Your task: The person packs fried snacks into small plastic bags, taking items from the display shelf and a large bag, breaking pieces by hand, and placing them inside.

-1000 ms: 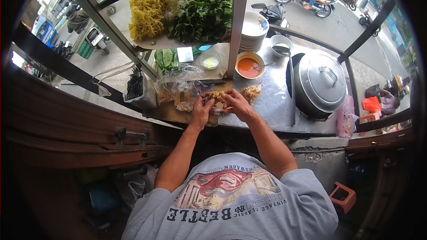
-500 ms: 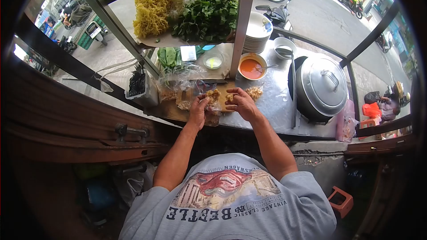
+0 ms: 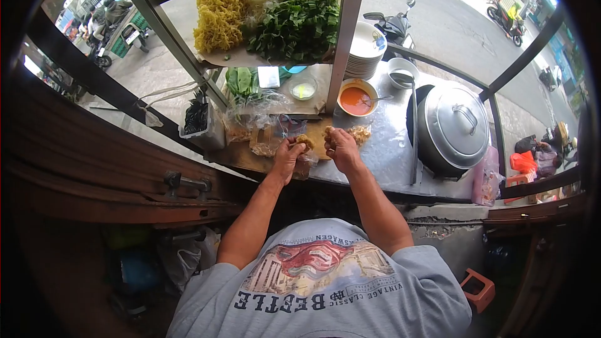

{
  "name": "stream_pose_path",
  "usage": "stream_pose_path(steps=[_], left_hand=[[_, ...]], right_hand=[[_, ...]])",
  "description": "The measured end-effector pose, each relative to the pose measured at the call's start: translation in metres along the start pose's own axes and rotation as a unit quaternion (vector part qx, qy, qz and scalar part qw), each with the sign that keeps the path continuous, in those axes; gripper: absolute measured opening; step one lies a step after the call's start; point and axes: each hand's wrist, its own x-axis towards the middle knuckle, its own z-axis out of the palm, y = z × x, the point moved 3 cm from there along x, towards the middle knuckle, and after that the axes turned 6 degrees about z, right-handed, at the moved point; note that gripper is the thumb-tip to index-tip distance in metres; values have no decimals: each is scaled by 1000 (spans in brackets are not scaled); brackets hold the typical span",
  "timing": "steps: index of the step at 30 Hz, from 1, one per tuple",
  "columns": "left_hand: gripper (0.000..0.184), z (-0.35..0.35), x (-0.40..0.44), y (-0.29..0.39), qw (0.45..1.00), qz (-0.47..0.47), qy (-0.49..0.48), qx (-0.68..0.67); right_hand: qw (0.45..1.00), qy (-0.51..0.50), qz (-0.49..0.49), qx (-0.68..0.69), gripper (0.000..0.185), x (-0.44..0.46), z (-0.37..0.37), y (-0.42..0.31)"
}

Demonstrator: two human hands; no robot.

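My left hand (image 3: 287,161) pinches a golden-brown piece of fried food (image 3: 305,142), which looks like a fritter. A similar golden-brown piece (image 3: 328,132) is held in my right hand (image 3: 344,151), a short gap away. Both hands are above a wooden board (image 3: 255,158). Beneath and beside the left hand lies a clear plastic bag (image 3: 305,166); its contents are hard to make out. Just behind my right hand sits a heap of pale, crisp-looking bits (image 3: 360,134) on the metal counter (image 3: 391,150).
A bowl of orange-red sauce (image 3: 355,99) with a spoon stands beyond my right hand. Stacked plates (image 3: 365,50), a white bowl (image 3: 400,74) and a large lidded pot (image 3: 454,126) are farther right. Yellow noodles (image 3: 219,15) and chopped greens (image 3: 291,25) fill the upper shelf.
My left hand has moved slightly right and down, its fried piece now turned and more covered by the fingers. The right hand has lifted its piece a little and turned it upward.
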Motion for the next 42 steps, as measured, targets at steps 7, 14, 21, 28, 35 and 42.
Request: stream_pose_path(steps=[7, 14, 21, 28, 35, 42], left_hand=[[31, -2, -11, 14, 999, -34, 14, -15], [31, 16, -8, 12, 1000, -14, 5, 11], [29, 18, -4, 16, 998, -36, -17, 41], [21, 23, -7, 16, 995, -96, -25, -2], [19, 22, -8, 11, 991, -119, -16, -51], [31, 13, -3, 21, 994, -98, 33, -30]], right_hand=[[997, -20, 69, 14, 28, -14, -2, -16], [975, -58, 25, -212, 26, -21, 28, -6], [993, -49, 39, -98, 15, -6, 10, -5], [997, -10, 62, -34, 11, 0, -10, -2], [998, 37, 35, 45, 12, 8, -29, -1], [992, 79, 11, 95, 14, 3, -44, -21]])
